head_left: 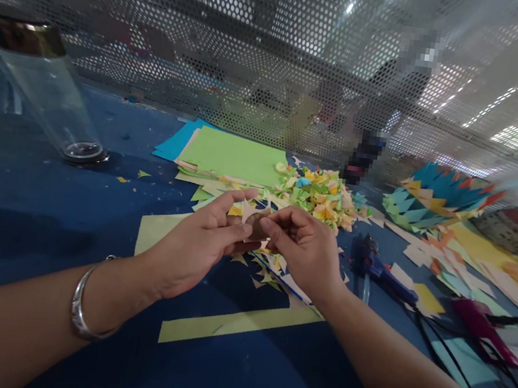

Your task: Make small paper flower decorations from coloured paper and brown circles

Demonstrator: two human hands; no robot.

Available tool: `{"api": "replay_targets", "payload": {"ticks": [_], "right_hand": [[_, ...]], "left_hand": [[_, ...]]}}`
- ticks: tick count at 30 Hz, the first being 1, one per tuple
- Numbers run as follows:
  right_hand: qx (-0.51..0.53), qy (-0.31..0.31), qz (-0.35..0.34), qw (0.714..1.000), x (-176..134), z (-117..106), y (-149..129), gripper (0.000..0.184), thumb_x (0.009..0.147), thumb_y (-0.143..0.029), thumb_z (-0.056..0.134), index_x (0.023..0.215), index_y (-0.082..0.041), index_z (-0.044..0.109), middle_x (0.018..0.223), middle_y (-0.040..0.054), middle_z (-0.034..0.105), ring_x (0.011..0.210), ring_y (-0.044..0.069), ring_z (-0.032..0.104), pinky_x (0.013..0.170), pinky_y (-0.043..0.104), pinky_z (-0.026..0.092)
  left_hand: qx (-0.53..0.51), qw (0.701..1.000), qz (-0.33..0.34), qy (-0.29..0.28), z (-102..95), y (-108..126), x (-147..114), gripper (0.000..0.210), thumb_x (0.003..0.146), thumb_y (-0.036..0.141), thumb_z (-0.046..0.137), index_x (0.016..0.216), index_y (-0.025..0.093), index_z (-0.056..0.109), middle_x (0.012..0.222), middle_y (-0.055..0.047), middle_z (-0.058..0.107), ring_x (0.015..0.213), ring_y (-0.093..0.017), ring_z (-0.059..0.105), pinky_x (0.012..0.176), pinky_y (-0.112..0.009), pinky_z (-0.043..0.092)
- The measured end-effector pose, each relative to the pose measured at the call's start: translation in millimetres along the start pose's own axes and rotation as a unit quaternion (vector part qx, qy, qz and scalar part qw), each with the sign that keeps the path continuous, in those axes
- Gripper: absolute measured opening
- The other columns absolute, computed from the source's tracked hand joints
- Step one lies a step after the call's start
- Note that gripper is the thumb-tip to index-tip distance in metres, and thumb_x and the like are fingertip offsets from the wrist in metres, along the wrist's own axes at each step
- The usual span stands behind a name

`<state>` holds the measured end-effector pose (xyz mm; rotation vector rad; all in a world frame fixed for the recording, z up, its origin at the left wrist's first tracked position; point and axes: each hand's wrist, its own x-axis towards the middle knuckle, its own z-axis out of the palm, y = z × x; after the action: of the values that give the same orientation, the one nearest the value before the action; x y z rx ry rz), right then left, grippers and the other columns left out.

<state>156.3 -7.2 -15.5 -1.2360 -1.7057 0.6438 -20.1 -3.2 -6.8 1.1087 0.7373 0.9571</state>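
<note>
My left hand (207, 235) and my right hand (304, 245) meet over the middle of the blue table, fingers closed. Between them they pinch a small pale paper piece (251, 209) with pointed edges. A brownish rounded patch shows at the fingertips; whether it is part of the paper I cannot tell. Just beneath the hands lie paper scraps (271, 278) with pointed shapes and a thin blue stick-like thing, partly hidden by my right hand. A pale yellow-green paper strip (231, 325) lies nearer to me. Behind the hands is a heap of small folded paper pieces (324, 193).
Coloured paper sheets (240, 153) are stacked at the back. A glass bottle (56, 88) stands left. On the right are a blue glue gun (385, 273) with its cord, a zigzag paper bowl (436, 203), a magenta device (485, 328) and loose paper. A perforated metal panel (258, 59) rises behind.
</note>
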Motion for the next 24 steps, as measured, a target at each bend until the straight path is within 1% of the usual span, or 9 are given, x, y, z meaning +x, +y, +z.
{"api": "replay_targets", "payload": {"ticks": [3, 9, 11, 13, 15, 18, 20, 22, 24], "right_hand": [[-0.002, 0.007, 0.008, 1.000, -1, 1, -1, 0.020, 0.088, -0.038, 0.065, 0.079, -0.020, 0.063, 0.066, -0.0008, 0.063, 0.058, 0.011, 0.057, 0.056, 0.026, 0.047], [-0.040, 0.031, -0.019, 0.999, -1, -1, -5, 0.022, 0.086, -0.036, 0.067, 0.075, -0.020, 0.060, 0.064, -0.0026, 0.057, 0.057, 0.010, 0.050, 0.054, 0.024, 0.041], [-0.041, 0.048, -0.019, 0.998, 0, -2, -4, 0.022, 0.083, -0.038, 0.071, 0.079, -0.020, 0.059, 0.067, -0.0028, 0.056, 0.059, 0.010, 0.049, 0.054, 0.024, 0.040], [-0.026, 0.057, -0.008, 0.998, 1, -3, 0, 0.026, 0.080, -0.040, 0.074, 0.088, -0.020, 0.060, 0.073, -0.0019, 0.057, 0.063, 0.011, 0.050, 0.057, 0.024, 0.042], [0.007, 0.034, 0.009, 0.999, 3, -4, 3, 0.029, 0.081, -0.043, 0.073, 0.094, -0.020, 0.061, 0.079, -0.0002, 0.058, 0.068, 0.012, 0.052, 0.059, 0.025, 0.044], [0.050, -0.012, 0.025, 0.998, 3, -3, 6, 0.026, 0.085, -0.045, 0.068, 0.086, -0.020, 0.063, 0.078, 0.0003, 0.058, 0.068, 0.012, 0.052, 0.059, 0.025, 0.042], [0.059, -0.015, 0.016, 0.998, 3, -3, 5, 0.024, 0.085, -0.042, 0.069, 0.081, -0.020, 0.063, 0.076, -0.0004, 0.057, 0.068, 0.012, 0.052, 0.059, 0.025, 0.042], [0.055, -0.009, 0.004, 0.998, 2, -2, 4, 0.021, 0.084, -0.039, 0.071, 0.079, -0.020, 0.062, 0.077, -0.0007, 0.058, 0.068, 0.011, 0.053, 0.060, 0.025, 0.043], [0.042, -0.008, -0.003, 0.999, 1, -1, 3, 0.020, 0.084, -0.037, 0.071, 0.077, -0.020, 0.062, 0.077, -0.0008, 0.059, 0.067, 0.011, 0.054, 0.060, 0.025, 0.043]], "left_hand": [[-0.057, 0.998, -0.028, -0.016, 0.3, 0, 0, 0.057, 0.086, 0.013, 0.062, 0.137, 0.031, 0.047, 0.073, 0.003, 0.057, 0.081, -0.015, 0.063, 0.099, -0.038, 0.049], [-0.062, 0.997, -0.035, -0.029, 1.9, 2, -2, 0.059, 0.087, 0.012, 0.061, 0.140, 0.032, 0.045, 0.082, 0.002, 0.064, 0.090, -0.016, 0.066, 0.101, -0.038, 0.050], [-0.062, 0.997, -0.027, -0.039, 2.1, 3, -2, 0.060, 0.087, 0.012, 0.060, 0.141, 0.032, 0.043, 0.089, 0.000, 0.067, 0.093, -0.016, 0.066, 0.102, -0.038, 0.049], [-0.060, 0.997, -0.016, -0.049, 1.9, 4, -2, 0.060, 0.088, 0.012, 0.059, 0.142, 0.030, 0.042, 0.094, -0.002, 0.069, 0.096, -0.017, 0.067, 0.103, -0.039, 0.048], [-0.055, 0.997, -0.011, -0.056, 1.3, 5, -2, 0.059, 0.088, 0.012, 0.059, 0.141, 0.029, 0.041, 0.095, -0.003, 0.069, 0.095, -0.018, 0.067, 0.103, -0.039, 0.049], [-0.051, 0.997, -0.016, -0.060, 0.1, 6, -1, 0.058, 0.087, 0.013, 0.061, 0.140, 0.030, 0.043, 0.089, -0.001, 0.068, 0.092, -0.018, 0.068, 0.099, -0.039, 0.051], [-0.048, 0.997, -0.020, -0.058, -0.8, 5, -1, 0.059, 0.085, 0.014, 0.063, 0.138, 0.032, 0.043, 0.086, 0.000, 0.067, 0.089, -0.017, 0.068, 0.096, -0.038, 0.052], [-0.041, 0.998, -0.028, -0.042, -1.8, 2, -1, 0.057, 0.084, 0.014, 0.065, 0.135, 0.030, 0.044, 0.083, 0.001, 0.067, 0.085, -0.016, 0.069, 0.094, -0.038, 0.053], [-0.031, 0.999, -0.035, -0.023, -3.2, -1, -1, 0.045, 0.084, 0.017, 0.067, 0.125, 0.026, 0.051, 0.083, 0.000, 0.068, 0.085, -0.017, 0.069, 0.094, -0.039, 0.052]]}}
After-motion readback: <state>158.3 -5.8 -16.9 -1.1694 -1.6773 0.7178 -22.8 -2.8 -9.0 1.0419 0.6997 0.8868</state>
